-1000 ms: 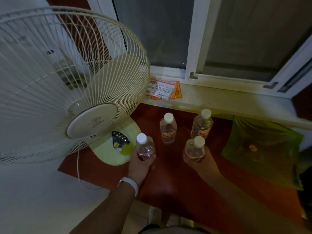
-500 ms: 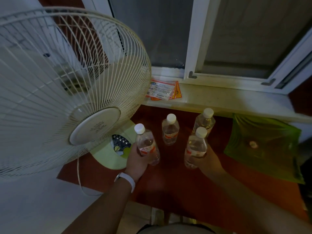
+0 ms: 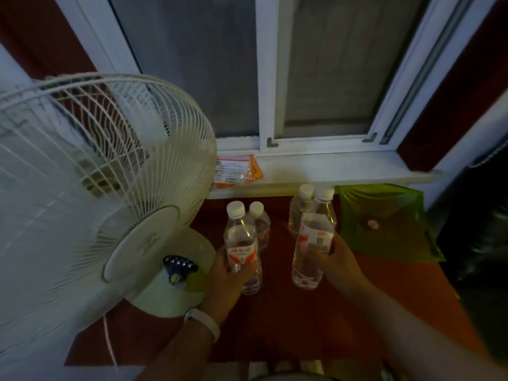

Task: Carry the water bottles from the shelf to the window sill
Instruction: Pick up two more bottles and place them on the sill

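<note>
My left hand [image 3: 228,279] grips a clear water bottle with a white cap and red label [image 3: 242,243], lifted above the dark red shelf [image 3: 288,320]. In my right hand [image 3: 338,259] is a second clear bottle [image 3: 313,237], also raised. Two more bottles stand on the shelf behind them: one [image 3: 261,224] just behind the left bottle, another [image 3: 298,210] behind the right one. The pale window sill [image 3: 330,169] runs across just beyond the bottles, below the white window frame.
A large white fan [image 3: 96,193] with a pale green base [image 3: 170,287] fills the left. Orange and white packets [image 3: 233,171] lie on the sill's left end. A green tray [image 3: 384,221] sits at the right of the shelf. Something dark stands far right.
Both hands have lifted their bottles up off the shelf and nearer the sill. My view has tilted upward, showing more of the window.
</note>
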Demonstrator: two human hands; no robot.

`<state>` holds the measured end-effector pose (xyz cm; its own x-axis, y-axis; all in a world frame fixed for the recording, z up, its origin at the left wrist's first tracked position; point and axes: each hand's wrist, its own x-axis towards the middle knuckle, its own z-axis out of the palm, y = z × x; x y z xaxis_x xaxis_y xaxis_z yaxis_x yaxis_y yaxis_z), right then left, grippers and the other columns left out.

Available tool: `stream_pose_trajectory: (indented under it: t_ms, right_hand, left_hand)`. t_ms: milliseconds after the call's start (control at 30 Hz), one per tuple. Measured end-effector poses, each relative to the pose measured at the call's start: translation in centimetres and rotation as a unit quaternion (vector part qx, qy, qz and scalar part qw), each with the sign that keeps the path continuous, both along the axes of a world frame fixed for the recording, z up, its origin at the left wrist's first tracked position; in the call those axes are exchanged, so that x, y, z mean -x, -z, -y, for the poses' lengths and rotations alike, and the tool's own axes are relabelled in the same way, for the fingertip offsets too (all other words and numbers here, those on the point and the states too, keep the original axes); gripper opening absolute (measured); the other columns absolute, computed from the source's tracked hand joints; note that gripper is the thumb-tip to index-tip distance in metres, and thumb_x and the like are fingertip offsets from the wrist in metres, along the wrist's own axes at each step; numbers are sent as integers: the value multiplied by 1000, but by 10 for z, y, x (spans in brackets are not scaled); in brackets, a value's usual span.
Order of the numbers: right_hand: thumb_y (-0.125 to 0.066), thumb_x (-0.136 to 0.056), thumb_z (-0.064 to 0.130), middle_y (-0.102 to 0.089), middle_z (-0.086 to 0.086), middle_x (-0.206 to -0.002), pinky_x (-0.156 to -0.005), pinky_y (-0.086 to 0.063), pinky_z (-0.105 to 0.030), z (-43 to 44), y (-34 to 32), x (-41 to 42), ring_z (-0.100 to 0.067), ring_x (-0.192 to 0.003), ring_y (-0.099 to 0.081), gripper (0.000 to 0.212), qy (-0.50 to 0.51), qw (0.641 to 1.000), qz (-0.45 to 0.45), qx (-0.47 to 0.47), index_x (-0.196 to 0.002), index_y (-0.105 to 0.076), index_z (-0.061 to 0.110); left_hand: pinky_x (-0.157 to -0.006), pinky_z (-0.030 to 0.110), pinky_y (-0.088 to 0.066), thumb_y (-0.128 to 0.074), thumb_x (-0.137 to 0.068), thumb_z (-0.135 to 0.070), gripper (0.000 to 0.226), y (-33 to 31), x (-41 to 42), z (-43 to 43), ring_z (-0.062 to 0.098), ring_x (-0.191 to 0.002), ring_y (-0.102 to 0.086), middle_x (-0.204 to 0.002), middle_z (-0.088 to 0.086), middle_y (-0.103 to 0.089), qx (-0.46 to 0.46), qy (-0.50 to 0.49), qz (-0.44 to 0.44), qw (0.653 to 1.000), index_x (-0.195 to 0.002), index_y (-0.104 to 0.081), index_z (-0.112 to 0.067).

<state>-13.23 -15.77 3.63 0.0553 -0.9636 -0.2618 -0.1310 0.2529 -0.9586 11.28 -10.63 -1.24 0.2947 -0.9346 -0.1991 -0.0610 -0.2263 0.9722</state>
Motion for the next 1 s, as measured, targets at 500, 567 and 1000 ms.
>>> stream_pose_trajectory:
  t_ms: [500, 567, 1000]
  right_hand:
    - [-82, -78, 23, -76, -1, -97, -72, -55, -32, -78, -26, 71, -18, -86, -74, 39, 186, 983, -1, 10, -112, -63, 24]
    - [-81, -77, 29, -76, 5, -96, -69, -52, -28, -92, -33, 89, -10, -84, -73, 41, 208, 978, -6, 15, -114, -61, 28]
    - [-82, -75, 37, -72, 7, -107, -84, -55, -38, -234, -61, 267, -11, -96, -71, 51, 342, 938, 21, 42, -119, -56, 37]
  left_hand:
    - [-72, 21, -58, -84, -65, -41, 54, -27, 86, 17, 10, -97, -73, -107, -9, -76, 19, 204, -86, 975, -116, -65, -35]
    - [-77, 30, -59, -84, -61, -44, 58, -35, 106, 17, 14, -96, -74, -105, -6, -77, 20, 223, -79, 971, -115, -66, -31]
    - [-60, 16, -56, -85, -56, -43, 50, -74, 316, -42, 8, -85, -76, -98, -12, -78, 4, 374, -67, 925, -104, -69, -45]
